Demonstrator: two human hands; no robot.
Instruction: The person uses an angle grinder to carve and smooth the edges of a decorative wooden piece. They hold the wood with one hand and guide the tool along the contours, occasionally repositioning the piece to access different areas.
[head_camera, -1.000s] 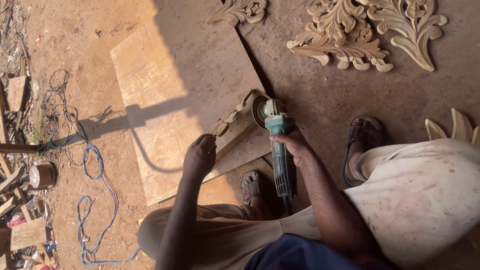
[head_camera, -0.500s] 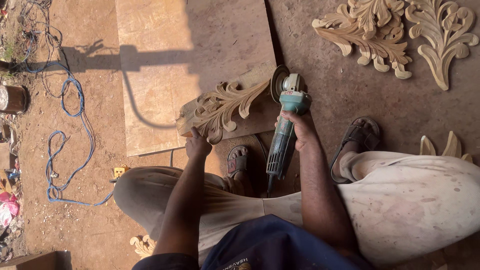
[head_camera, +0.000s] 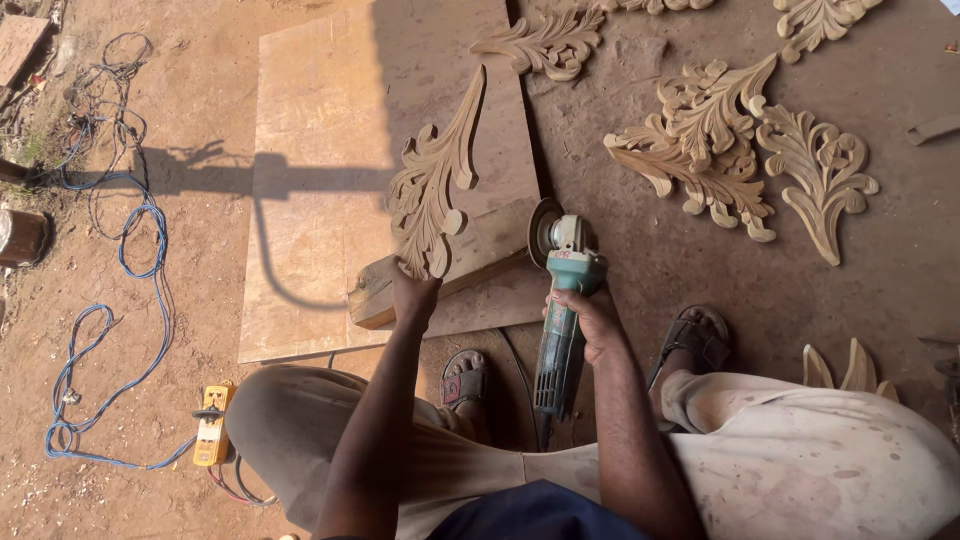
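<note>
My left hand (head_camera: 413, 293) grips the near end of a long carved wooden leaf piece (head_camera: 432, 180), which is raised off a plank (head_camera: 470, 265) and points away from me. My right hand (head_camera: 590, 320) is wrapped around the body of a teal angle grinder (head_camera: 560, 300). Its disc (head_camera: 545, 232) sits beside the plank's right end, apart from the carving. The plank lies on a large flat board (head_camera: 320, 180) on the ground. My sandalled feet (head_camera: 465, 378) rest just in front of me.
Several finished carved leaf ornaments (head_camera: 740, 150) lie on the ground at the right and top. A blue cable (head_camera: 110, 300) loops across the dirt at left to a yellow socket block (head_camera: 212, 425). More carved tips (head_camera: 840, 365) poke up by my right knee.
My left hand has lifted the carved leaf piece off the plank and turned it upright, pointing away. The view has shifted, showing more of the carvings at right. The grinder stays in my right hand.
</note>
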